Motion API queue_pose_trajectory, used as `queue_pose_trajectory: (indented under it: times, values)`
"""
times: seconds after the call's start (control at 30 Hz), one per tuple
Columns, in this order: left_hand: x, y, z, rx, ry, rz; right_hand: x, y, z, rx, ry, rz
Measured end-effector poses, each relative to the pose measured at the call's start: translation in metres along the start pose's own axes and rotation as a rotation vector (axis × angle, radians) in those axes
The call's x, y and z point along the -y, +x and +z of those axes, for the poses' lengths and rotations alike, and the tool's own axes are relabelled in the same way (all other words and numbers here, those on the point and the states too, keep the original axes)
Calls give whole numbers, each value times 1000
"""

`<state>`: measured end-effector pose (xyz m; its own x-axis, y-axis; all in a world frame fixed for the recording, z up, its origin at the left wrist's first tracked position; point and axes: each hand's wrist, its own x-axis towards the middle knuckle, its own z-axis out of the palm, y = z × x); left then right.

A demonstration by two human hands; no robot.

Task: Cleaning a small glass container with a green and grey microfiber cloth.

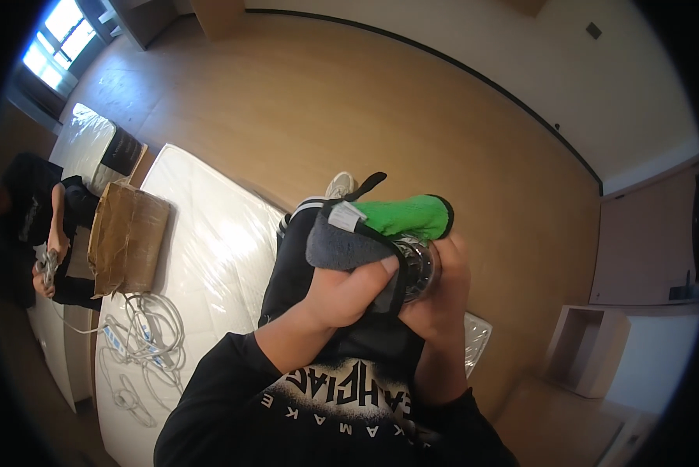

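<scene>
In front of my body, my left hand [346, 295] grips a thick towelling cloth, grey [343, 248] on one face and green [408, 215] on the other, with black edging. A white tag [346, 216] and a black loop [371, 184] stick out from it. A clear glass or plastic vessel [420, 271] sits between my hands, held by my right hand [445, 286] from the right side. The cloth lies against the vessel and covers its left part. My right fingertips are partly hidden behind the vessel and the cloth.
A plastic-wrapped mattress [221, 216] lies to my left, bearing coiled white cables [150, 327] with power strips and a cardboard box [130, 239]. Beyond the box, another person [40, 204] handles a bundled cable [48, 268]. At right stands an open-fronted cabinet [583, 350] on the wooden floor [518, 204].
</scene>
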<state>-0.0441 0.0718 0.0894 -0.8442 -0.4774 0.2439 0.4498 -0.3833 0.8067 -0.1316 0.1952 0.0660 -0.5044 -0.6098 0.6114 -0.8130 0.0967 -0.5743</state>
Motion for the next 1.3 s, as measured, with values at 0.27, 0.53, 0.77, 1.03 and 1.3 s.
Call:
queue_pose_trajectory:
  times: [0.27, 0.53, 0.77, 1.03, 1.3]
  values:
    - [10, -6, 0, -211, 45, -138, 1, -5, -2, -190, 200, -29]
    - [30, -21, -21, -193, 233, -163, -6, -5, -2, -146, 60, -129]
    - [39, -23, -24, -297, -192, -216, -12, -3, 2, -117, 38, -126]
    - [8, -13, -43, 143, 1152, 357, -12, 2, -9, -93, -47, 65]
    - [-12, -5, -42, 204, 1309, 270, -19, 8, -12, 65, -245, -53]
